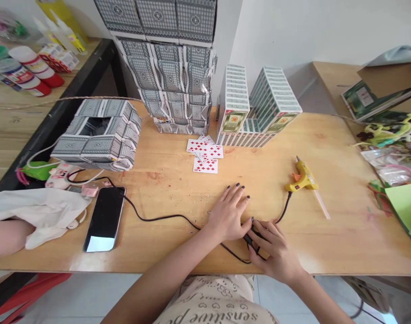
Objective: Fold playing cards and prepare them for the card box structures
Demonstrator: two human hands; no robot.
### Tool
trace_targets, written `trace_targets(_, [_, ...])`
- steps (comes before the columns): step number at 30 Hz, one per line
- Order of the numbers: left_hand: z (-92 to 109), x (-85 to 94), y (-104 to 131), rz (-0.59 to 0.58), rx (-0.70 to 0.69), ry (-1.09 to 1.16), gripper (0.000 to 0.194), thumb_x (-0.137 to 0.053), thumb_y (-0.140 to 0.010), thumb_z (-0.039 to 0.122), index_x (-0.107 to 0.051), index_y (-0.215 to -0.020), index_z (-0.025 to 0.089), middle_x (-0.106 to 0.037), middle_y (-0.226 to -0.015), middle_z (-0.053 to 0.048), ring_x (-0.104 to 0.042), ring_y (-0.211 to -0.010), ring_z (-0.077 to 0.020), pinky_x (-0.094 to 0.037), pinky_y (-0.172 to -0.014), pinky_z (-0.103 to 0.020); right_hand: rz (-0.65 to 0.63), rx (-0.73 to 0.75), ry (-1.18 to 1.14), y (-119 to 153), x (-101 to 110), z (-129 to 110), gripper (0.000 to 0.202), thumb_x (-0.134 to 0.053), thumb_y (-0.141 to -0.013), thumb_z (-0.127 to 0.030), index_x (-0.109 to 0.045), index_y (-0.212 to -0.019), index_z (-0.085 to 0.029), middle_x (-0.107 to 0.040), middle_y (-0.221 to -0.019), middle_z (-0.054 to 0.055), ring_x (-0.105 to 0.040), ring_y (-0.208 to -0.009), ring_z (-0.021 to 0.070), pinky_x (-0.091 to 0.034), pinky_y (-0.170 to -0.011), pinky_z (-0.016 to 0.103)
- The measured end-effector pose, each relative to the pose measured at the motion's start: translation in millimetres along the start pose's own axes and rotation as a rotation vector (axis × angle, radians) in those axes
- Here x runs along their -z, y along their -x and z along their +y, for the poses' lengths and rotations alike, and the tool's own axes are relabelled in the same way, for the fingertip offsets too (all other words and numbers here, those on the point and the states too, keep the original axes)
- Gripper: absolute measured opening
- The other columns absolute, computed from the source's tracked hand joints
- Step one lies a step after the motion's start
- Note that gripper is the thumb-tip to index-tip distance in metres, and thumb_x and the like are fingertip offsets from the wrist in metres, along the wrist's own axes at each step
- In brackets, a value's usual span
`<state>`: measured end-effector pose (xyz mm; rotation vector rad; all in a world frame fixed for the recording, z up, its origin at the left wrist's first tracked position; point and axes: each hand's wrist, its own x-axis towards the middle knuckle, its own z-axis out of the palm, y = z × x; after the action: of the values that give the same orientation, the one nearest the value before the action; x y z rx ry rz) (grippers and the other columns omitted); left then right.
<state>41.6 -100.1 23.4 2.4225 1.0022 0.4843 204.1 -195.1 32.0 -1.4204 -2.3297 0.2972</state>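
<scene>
My left hand [227, 218] lies flat on the wooden table with its fingers stretched out, its thumb reaching toward a black piece on the power cord [251, 240]. Around that piece curl the fingers of my right hand [276, 252]; its exact kind is partly hidden. The black cord [165, 218] runs in from the left, and another length leads up to a yellow hot glue gun [303, 178] lying on the right, with a clear glue stick [322, 204] at its back. Beyond my left hand lie several loose playing cards [205, 165], red diamonds facing up.
A tall tower [178, 72] of folded cards stands at the back, beside stacked card boxes [235, 96]. At left are a hollow card block [100, 144], a phone [104, 219] and another person's arm [10, 236]. Craft supplies [390, 132] lie along the right side.
</scene>
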Motion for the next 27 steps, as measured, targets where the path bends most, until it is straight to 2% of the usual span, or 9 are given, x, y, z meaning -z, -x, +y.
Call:
trace_targets(10, [1,-7.1,2,0.023,-0.018,-0.066,0.050,-0.044,-0.084,0.039,-0.048,-0.125,0.010,-0.042,-0.138,-0.012,-0.023,-0.135,-0.0278,-0.015,-0.113,-0.047,0.121,0.066,0.070,6,-12,-2,0.037,-0.059,-0.072,-0.017,-0.062,-0.109,-0.017,-0.062,-0.106,0.014,-0.055,-0.097,0.0278,-0.047,-0.081,0.046])
trace_targets(15, [-5,-15.6,-4,0.111,-0.034,-0.083,0.033,-0.036,-0.091,0.026,-0.058,-0.113,0.014,-0.053,-0.128,-0.009,-0.037,-0.128,-0.0215,-0.023,-0.112,-0.042,0.279,-0.125,0.164,-6,-30,-13,0.032,-0.061,-0.073,-0.019,-0.063,-0.104,-0.015,-0.062,-0.104,0.015,-0.055,-0.092,0.0273,-0.047,-0.076,0.045])
trace_targets(17, [-7,-18.0,-5,0.141,-0.052,-0.086,0.032,-0.035,-0.092,0.025,-0.059,-0.110,0.014,-0.055,-0.125,-0.008,-0.039,-0.127,-0.0210,-0.025,-0.111,-0.042,0.316,-0.143,0.183,-11,-36,-14,0.030,-0.062,-0.072,-0.019,-0.064,-0.102,-0.014,-0.062,-0.105,0.016,-0.055,-0.093,0.0282,-0.046,-0.076,0.045])
trace_targets(27, [-6,-15.3,3,0.146,-0.086,-0.062,0.035,-0.037,-0.091,0.029,-0.057,-0.112,0.009,-0.052,-0.127,-0.014,-0.041,-0.125,-0.0252,-0.032,-0.107,-0.043,0.226,-0.056,0.067,-5,-29,-3,0.034,-0.062,-0.072,-0.019,-0.062,-0.106,-0.017,-0.062,-0.106,0.014,-0.052,-0.099,0.0290,-0.046,-0.079,0.047])
